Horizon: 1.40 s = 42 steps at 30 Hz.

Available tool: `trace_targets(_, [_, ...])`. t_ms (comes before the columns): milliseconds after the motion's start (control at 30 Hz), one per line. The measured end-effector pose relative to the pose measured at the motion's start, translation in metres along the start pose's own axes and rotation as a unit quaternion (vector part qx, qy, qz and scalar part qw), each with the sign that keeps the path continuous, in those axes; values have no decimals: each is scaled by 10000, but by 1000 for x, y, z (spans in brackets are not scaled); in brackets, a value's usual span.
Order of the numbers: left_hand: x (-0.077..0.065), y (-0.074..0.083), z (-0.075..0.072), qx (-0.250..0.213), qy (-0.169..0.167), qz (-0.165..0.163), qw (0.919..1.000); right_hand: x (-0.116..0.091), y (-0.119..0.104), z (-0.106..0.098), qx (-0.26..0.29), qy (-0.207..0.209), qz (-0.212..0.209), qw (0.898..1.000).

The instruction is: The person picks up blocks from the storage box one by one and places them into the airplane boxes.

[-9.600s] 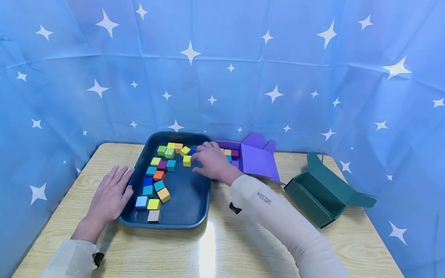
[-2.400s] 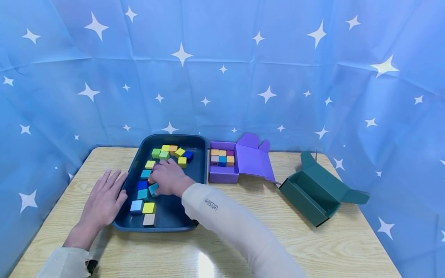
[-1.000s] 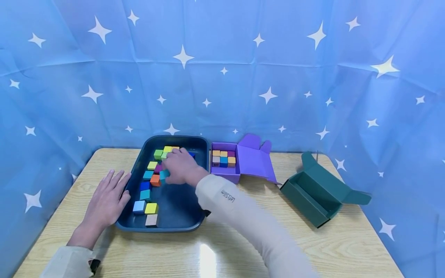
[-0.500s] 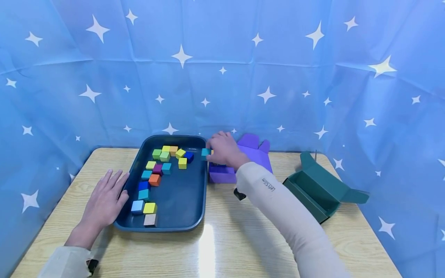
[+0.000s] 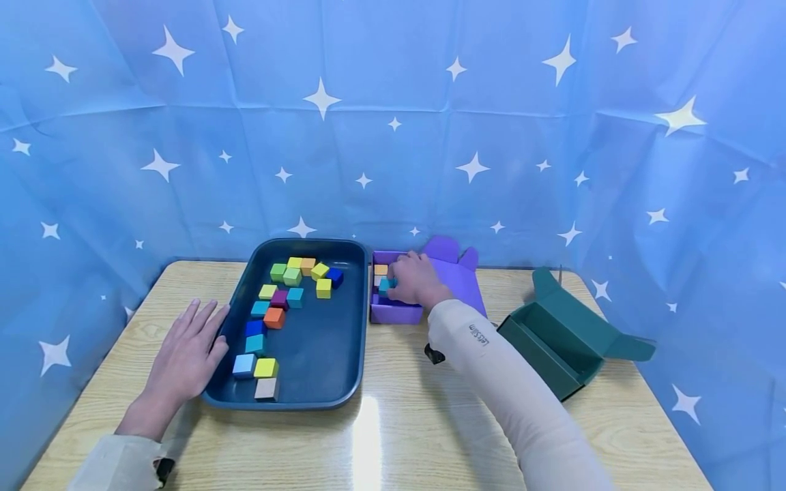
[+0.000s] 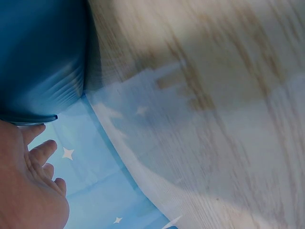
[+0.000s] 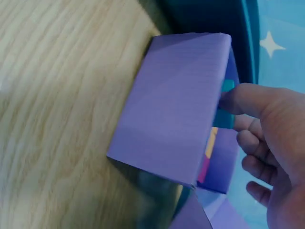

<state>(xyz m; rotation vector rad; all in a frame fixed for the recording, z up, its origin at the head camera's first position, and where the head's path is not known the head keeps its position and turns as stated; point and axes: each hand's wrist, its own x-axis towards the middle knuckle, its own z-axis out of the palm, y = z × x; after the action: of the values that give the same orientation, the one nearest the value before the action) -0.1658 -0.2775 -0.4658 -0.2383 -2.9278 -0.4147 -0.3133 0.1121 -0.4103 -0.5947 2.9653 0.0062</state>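
My right hand [image 5: 419,281] pinches a teal cube [image 5: 385,286] between thumb and fingers, inside the open purple box [image 5: 394,314]. In the right wrist view the thumb presses the teal cube [image 7: 225,118] just behind the purple box wall [image 7: 171,105], with yellow and magenta cubes below. Part of the box's contents is hidden by the hand; an orange cube [image 5: 381,269] shows at its back left. My left hand [image 5: 187,358] lies with straight fingers at the left side of the dark blue tray [image 5: 316,361]. The left wrist view has those fingertips near the tray wall [image 6: 43,57].
Loose cubes of several colours fill the tray's left and back, among them an orange-red cube [image 5: 274,318] and a wooden cube [image 5: 266,389]. The purple lid [image 5: 462,279] folds out rightward. An open green box [image 5: 546,348] stands at the table's right side.
My right hand has lifted a teal cube from the tray, carried it right and lowered it into the purple box. A yellow-orange cube has also left the tray. My left hand stays put.
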Motion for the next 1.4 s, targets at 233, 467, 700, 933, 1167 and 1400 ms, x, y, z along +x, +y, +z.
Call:
trace_targets(233, [1, 0, 0, -36, 9, -4, 10000, 6, -5, 9, -53, -52, 23, 10000])
trace_targets(467, [1, -1, -1, -20, -17, -12, 10000, 13, -9, 21, -266, -3, -31, 9996])
trace_targets(700, [0, 0, -1, -40, -19, -27, 10000, 15, -13, 25, -447, 154, -12, 9989])
trace_targets(933, [0, -1, -1, -81, -1, -37, 10000, 15, -15, 27, -614, 172, 92, 9979])
trace_targets(1167, [1, 0, -1, -79, -7, -17, 10000, 14, -15, 27, -669, 235, 82, 9974])
trace_targets(1400, [1, 0, -1, -73, -1, 6, 10000, 9, -19, 10, -454, 515, -65, 9976])
